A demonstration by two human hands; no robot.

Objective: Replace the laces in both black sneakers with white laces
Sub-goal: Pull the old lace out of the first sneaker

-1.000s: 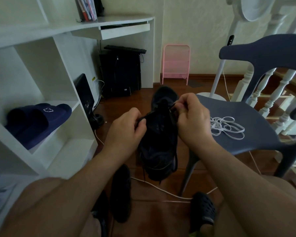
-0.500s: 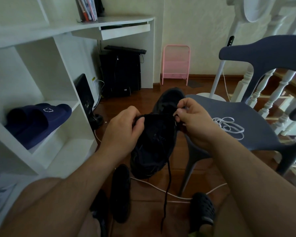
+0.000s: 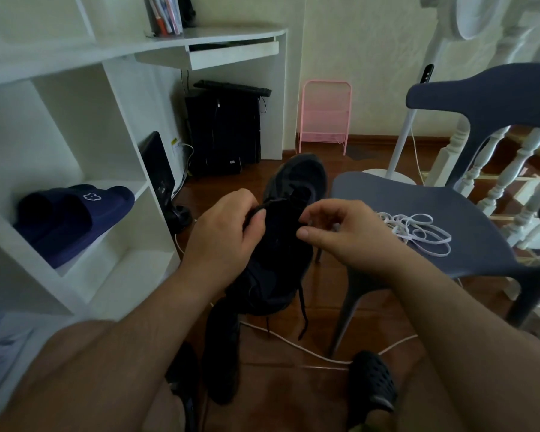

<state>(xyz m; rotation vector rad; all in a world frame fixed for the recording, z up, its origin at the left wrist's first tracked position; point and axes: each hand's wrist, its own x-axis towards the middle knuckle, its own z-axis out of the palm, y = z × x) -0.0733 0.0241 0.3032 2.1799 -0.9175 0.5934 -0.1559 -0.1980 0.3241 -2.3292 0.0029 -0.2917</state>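
Held up at centre frame: a black fabric sneaker (image 3: 281, 244), toe pointing away toward the upper middle, heel toward the bottom. Left hand (image 3: 228, 241) wrapped round the sneaker's left side, fingers curled over the upper, thumb pressed near the collar. Right hand (image 3: 346, 232) just right of the sneaker, fingers loosely bent, thumb and forefinger drawn close together at the lace area; cannot tell whether anything thin is pinched between them. Hanging from the sneaker's underside toward lower centre: a loose black lace (image 3: 303, 313), end dangling above the dark red-brown wooden floor (image 3: 293, 397).

Right of centre: a grey-blue plastic chair (image 3: 468, 219), with a tangled bundle of flat white laces (image 3: 418, 229) lying on its seat, just beyond the right hand, apart from it. Below the held sneaker, lower centre: a second black sneaker (image 3: 222, 347) lying on the floor, partly hidden in shadow. Across the floor, lower centre: a thin white cable (image 3: 293, 341).

At the left: a white shelving unit (image 3: 85, 145) with a pair of navy blue slide sandals (image 3: 75, 216) in a middle compartment. At upper centre: a pink metal wire rack (image 3: 325, 113) against the wall. At the bottom right: a black perforated clog (image 3: 371, 381) on a foot.
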